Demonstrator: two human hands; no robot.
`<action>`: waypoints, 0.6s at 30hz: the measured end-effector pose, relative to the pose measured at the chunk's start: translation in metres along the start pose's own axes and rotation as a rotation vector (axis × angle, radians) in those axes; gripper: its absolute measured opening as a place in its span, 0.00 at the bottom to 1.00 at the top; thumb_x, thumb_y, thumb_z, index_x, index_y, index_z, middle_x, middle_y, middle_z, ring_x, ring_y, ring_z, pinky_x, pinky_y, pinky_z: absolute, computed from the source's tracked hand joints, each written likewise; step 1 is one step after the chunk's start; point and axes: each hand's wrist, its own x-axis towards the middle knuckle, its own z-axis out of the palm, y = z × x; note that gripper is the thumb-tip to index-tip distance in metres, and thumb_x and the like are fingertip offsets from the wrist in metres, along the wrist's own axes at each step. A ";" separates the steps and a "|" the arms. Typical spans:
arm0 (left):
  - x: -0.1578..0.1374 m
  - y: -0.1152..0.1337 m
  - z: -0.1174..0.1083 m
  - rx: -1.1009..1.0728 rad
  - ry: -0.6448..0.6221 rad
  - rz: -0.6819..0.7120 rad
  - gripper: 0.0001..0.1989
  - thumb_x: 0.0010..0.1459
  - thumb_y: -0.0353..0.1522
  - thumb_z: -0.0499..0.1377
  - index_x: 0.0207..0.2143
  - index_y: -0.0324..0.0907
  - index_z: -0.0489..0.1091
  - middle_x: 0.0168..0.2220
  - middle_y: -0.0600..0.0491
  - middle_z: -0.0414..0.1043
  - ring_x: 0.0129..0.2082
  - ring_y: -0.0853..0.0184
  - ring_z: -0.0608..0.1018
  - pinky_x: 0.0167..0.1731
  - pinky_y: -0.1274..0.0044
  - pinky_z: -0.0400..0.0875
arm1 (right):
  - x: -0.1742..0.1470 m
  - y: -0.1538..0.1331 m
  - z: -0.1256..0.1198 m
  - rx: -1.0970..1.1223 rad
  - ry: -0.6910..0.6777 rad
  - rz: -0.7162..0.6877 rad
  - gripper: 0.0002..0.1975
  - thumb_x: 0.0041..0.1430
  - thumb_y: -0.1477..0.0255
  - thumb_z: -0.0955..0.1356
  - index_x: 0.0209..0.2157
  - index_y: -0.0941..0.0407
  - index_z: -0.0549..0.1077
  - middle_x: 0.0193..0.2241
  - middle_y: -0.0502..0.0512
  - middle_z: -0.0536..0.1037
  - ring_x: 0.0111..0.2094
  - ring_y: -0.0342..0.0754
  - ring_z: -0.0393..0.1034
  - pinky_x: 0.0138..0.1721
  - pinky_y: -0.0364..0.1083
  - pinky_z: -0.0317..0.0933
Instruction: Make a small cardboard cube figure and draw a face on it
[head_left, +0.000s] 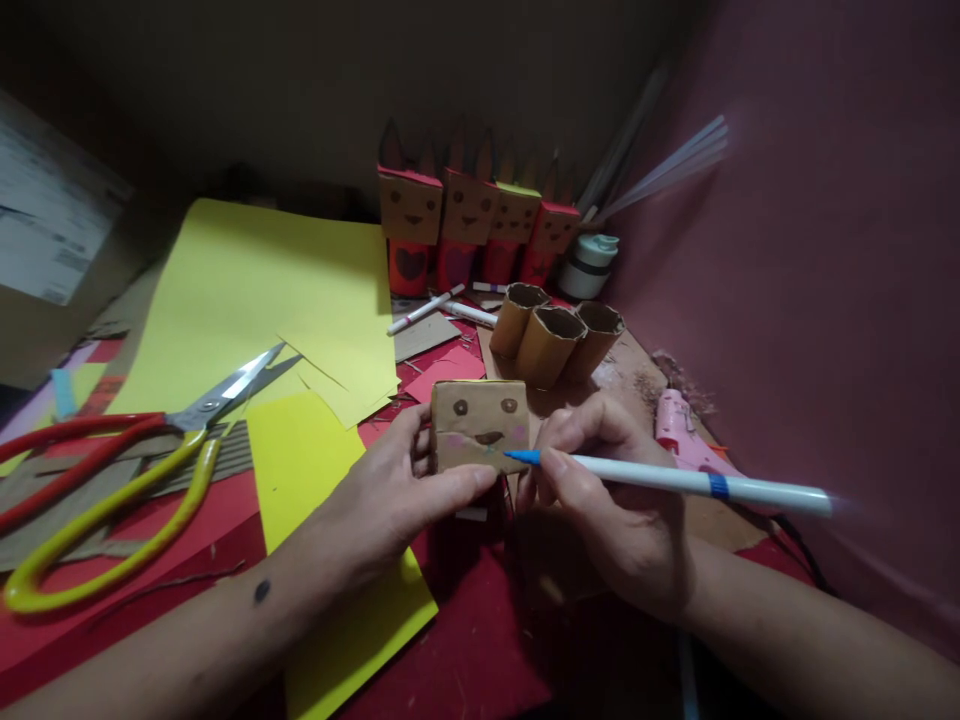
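My left hand (420,490) holds a small cardboard box (466,428) by its left side and lower edge, thumb across the front. Drawn on the box are two brown eyes, a brown nose and pinkish cheeks, with a small bluish mark under the nose. Between the fingertips of my right hand (607,490) is a white felt-tip marker (660,473) with a blue tip and blue band. Its tip lies at the lower front of the box; whether it touches, I cannot tell. The fingers behind the box are partly hidden.
Scissors (202,412) with red and yellow handles lie left on yellow paper (300,270). Several box-headed cardboard figures (411,215) stand behind, beside a pale jar (589,268). Three cardboard tubes (553,345) stand mid-table. A pink glue gun (686,430) lies right, near the wall (825,250).
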 end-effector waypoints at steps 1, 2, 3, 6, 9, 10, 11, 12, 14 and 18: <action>0.000 0.000 -0.001 0.008 -0.005 -0.006 0.31 0.45 0.40 0.72 0.51 0.44 0.71 0.47 0.46 0.81 0.47 0.50 0.82 0.43 0.67 0.79 | 0.000 0.000 0.001 0.021 -0.017 0.003 0.06 0.66 0.72 0.66 0.34 0.51 0.64 0.26 0.47 0.69 0.25 0.45 0.66 0.27 0.46 0.62; 0.000 0.000 -0.001 0.016 -0.009 -0.011 0.32 0.44 0.40 0.73 0.51 0.43 0.71 0.47 0.46 0.81 0.47 0.49 0.82 0.43 0.66 0.79 | 0.000 -0.001 0.002 0.046 -0.035 0.007 0.06 0.66 0.73 0.66 0.34 0.51 0.64 0.25 0.47 0.70 0.25 0.45 0.67 0.28 0.46 0.62; 0.000 0.000 -0.002 0.021 -0.010 -0.013 0.32 0.43 0.41 0.73 0.51 0.43 0.70 0.47 0.45 0.81 0.46 0.48 0.82 0.43 0.66 0.79 | 0.000 -0.002 0.003 0.074 -0.053 0.011 0.06 0.66 0.74 0.66 0.35 0.51 0.64 0.26 0.47 0.71 0.26 0.46 0.68 0.28 0.47 0.63; -0.001 0.002 0.000 0.010 0.025 0.004 0.32 0.44 0.41 0.72 0.50 0.41 0.69 0.48 0.43 0.80 0.47 0.47 0.82 0.43 0.65 0.78 | 0.000 -0.004 0.004 0.127 -0.091 0.011 0.06 0.65 0.75 0.66 0.36 0.50 0.64 0.27 0.48 0.73 0.26 0.46 0.69 0.28 0.46 0.63; -0.003 0.004 0.002 -0.009 0.046 0.029 0.32 0.45 0.40 0.71 0.51 0.40 0.69 0.49 0.42 0.79 0.47 0.48 0.81 0.44 0.65 0.78 | 0.002 -0.005 0.003 0.083 -0.062 -0.007 0.05 0.65 0.75 0.66 0.36 0.51 0.66 0.28 0.48 0.73 0.26 0.45 0.69 0.28 0.47 0.64; -0.004 0.004 0.002 -0.007 0.045 0.034 0.31 0.46 0.40 0.71 0.51 0.40 0.69 0.50 0.42 0.79 0.47 0.49 0.81 0.44 0.65 0.78 | 0.002 -0.005 0.002 0.061 -0.038 -0.025 0.05 0.65 0.75 0.66 0.36 0.52 0.66 0.28 0.48 0.73 0.26 0.45 0.68 0.29 0.47 0.64; -0.004 0.004 0.002 -0.003 0.044 0.036 0.31 0.47 0.40 0.71 0.52 0.40 0.69 0.51 0.42 0.79 0.47 0.49 0.81 0.44 0.65 0.77 | 0.003 -0.005 0.002 0.042 -0.017 -0.042 0.05 0.65 0.75 0.66 0.35 0.52 0.66 0.28 0.48 0.73 0.26 0.44 0.67 0.31 0.48 0.65; -0.004 0.004 0.002 0.000 0.045 0.036 0.31 0.47 0.40 0.70 0.52 0.40 0.69 0.51 0.42 0.78 0.47 0.48 0.81 0.44 0.65 0.77 | 0.004 -0.005 0.002 0.030 -0.001 -0.059 0.05 0.65 0.76 0.66 0.35 0.52 0.67 0.28 0.48 0.72 0.25 0.44 0.66 0.32 0.48 0.65; -0.003 0.004 0.002 0.005 0.051 0.039 0.30 0.48 0.39 0.69 0.53 0.40 0.68 0.51 0.42 0.78 0.47 0.48 0.81 0.43 0.65 0.77 | 0.005 -0.004 0.001 0.018 0.020 -0.082 0.06 0.65 0.77 0.66 0.34 0.53 0.67 0.28 0.48 0.72 0.25 0.43 0.65 0.35 0.49 0.65; -0.003 0.005 0.003 0.009 0.023 0.051 0.27 0.50 0.39 0.69 0.51 0.40 0.69 0.46 0.44 0.80 0.44 0.51 0.82 0.39 0.68 0.78 | 0.004 -0.005 0.002 0.002 0.054 -0.074 0.07 0.65 0.78 0.66 0.34 0.53 0.67 0.29 0.50 0.74 0.32 0.46 0.70 0.36 0.48 0.64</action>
